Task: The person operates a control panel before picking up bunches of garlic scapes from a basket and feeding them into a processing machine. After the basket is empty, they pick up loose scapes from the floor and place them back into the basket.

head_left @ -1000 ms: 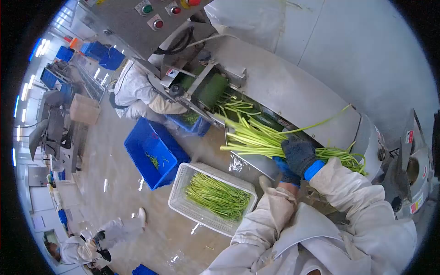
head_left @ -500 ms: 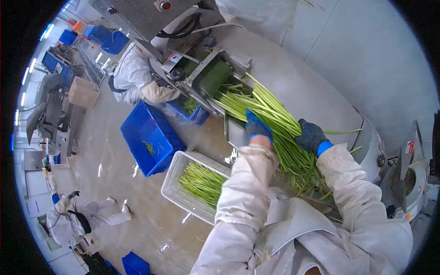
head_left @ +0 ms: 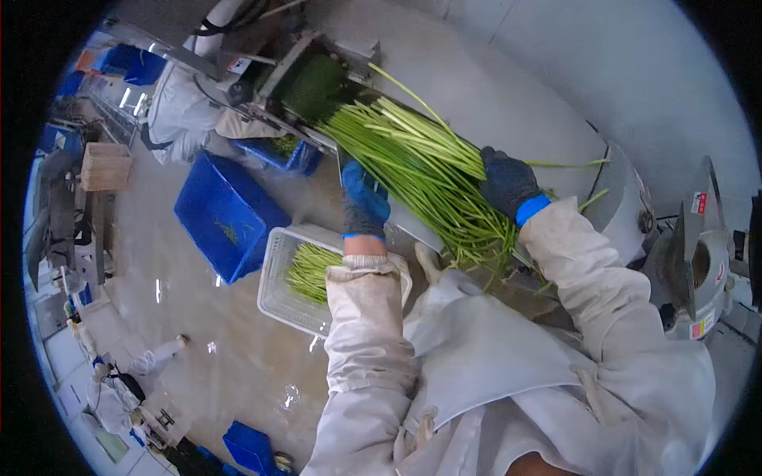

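A thick bundle of long green stalks (head_left: 421,151), resembling garlic scapes, lies along a metal feed chute (head_left: 417,230). Its far end reaches a machine with a green belt roller (head_left: 313,87). My right hand (head_left: 508,184), in a dark glove with a blue cuff, grips the near upper side of the bundle, fingers curled over the stalks. On the other side, at the chute's edge, is my left hand (head_left: 365,200) in a blue-and-dark glove. Its fingers extend toward the machine beside the stalks, with nothing seen held. A few stray stalks stick out past my right hand.
Below left stands a white crate (head_left: 274,274) holding more cut stalks. Beyond it are a large blue bin (head_left: 230,218) and a smaller blue bin (head_left: 302,159), near a co-worker in white (head_left: 182,115). Wet floor lies below; another machine (head_left: 702,262) stands at right.
My left hand has come off the top of the bundle and back to its left side. My right hand still grips the stalks. The view has shifted, and the stalks lie more spread out.
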Action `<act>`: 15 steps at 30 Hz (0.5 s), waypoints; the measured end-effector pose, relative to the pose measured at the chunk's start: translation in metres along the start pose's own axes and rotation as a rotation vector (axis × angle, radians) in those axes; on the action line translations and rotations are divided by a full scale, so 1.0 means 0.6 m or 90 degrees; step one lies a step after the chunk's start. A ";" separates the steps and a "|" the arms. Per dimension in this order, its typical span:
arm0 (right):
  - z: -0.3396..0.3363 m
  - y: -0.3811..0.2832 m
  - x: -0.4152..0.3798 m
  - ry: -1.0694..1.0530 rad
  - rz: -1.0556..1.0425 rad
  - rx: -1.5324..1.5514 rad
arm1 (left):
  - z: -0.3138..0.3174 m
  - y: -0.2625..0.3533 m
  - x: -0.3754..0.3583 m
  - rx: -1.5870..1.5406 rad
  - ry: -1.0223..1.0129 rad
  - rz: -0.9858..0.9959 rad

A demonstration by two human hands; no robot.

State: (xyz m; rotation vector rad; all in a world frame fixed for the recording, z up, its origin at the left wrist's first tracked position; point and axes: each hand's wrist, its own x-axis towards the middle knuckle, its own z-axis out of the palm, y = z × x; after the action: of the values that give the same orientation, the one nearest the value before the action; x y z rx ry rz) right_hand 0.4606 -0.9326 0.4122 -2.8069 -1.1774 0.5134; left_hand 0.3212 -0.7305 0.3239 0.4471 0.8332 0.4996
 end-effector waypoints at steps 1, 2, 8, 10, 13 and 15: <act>0.010 -0.007 -0.002 -0.008 0.003 -0.001 | -0.013 -0.008 -0.015 -0.001 0.005 -0.007; 0.015 -0.014 0.003 -0.005 -0.008 -0.022 | -0.018 -0.014 -0.024 -0.009 0.051 0.002; 0.068 -0.033 0.023 -0.021 -0.060 -0.018 | 0.008 -0.092 -0.117 0.042 -0.132 -0.034; 0.100 -0.046 0.053 0.030 -0.100 -0.098 | 0.030 -0.109 -0.121 0.003 -0.075 0.044; 0.081 -0.100 0.089 -0.010 -0.104 -0.034 | 0.050 -0.114 -0.051 -0.020 -0.096 0.089; 0.064 -0.122 0.123 0.011 -0.068 0.035 | 0.023 -0.105 0.026 0.423 -0.119 0.348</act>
State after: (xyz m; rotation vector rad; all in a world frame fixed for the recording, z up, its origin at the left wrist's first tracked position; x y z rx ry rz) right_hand 0.4464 -0.8321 0.3684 -2.6789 -1.2814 0.5038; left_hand 0.3561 -0.7743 0.2881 1.3363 0.6755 0.6643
